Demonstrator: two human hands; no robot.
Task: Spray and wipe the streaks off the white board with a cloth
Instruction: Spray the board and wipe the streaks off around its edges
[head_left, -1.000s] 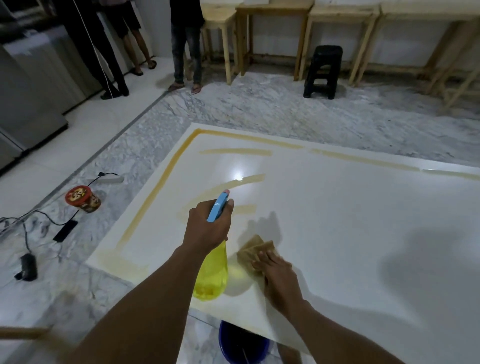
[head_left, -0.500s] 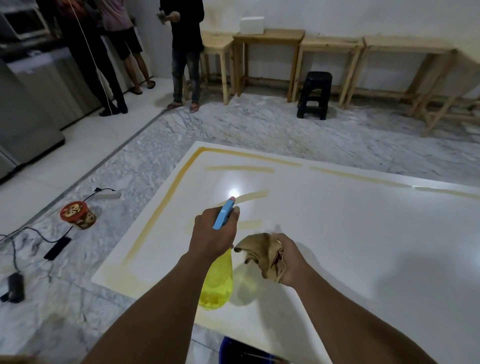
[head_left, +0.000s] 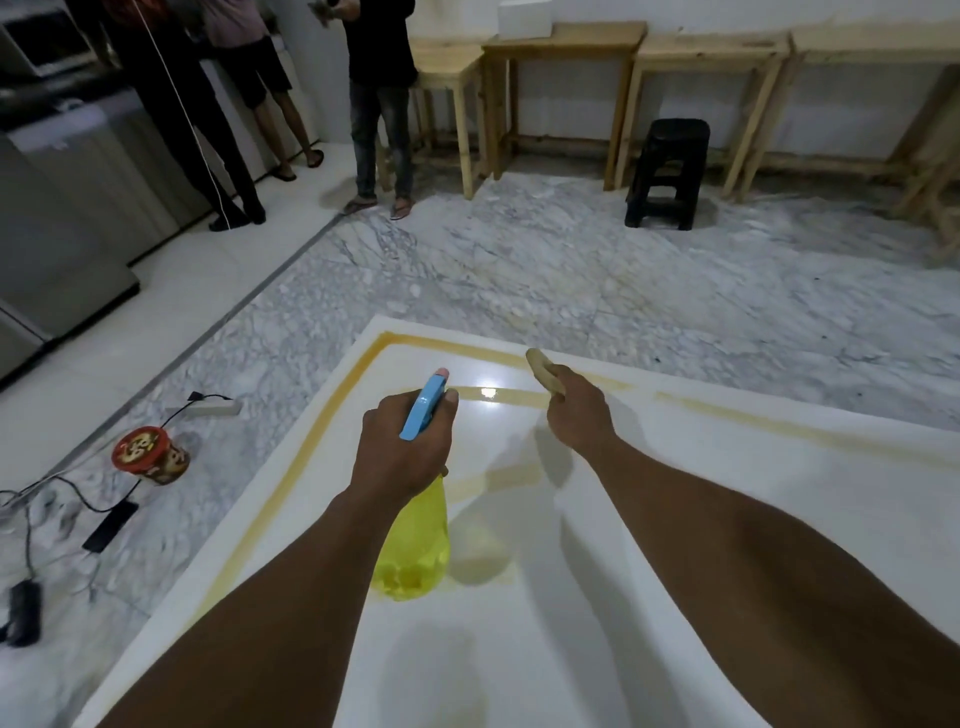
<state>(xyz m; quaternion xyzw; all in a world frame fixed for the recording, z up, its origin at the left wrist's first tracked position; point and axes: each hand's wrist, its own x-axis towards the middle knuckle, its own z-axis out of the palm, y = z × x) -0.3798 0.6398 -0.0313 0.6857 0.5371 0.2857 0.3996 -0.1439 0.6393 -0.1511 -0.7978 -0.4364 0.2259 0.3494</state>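
streaked white board (head_left: 675, 519) on marble floor (head_left: 519, 270), left hand (head_left: 402, 447) gripping spray bottle (head_left: 415, 545), right hand (head_left: 576, 410) clutching cloth (head_left: 543, 369)

Honestly nothing here is readable. The red tub (head_left: 150, 456) on the floor has some kind of printed design on its lid and side, but it's too small and blurry to make out any letters. No labels visible on the spray bottle (head_left: 415, 540) either.

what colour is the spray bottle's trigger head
Light blue, above a translucent yellow body; the spray bottle shows clearly in the head view, held in the left hand.
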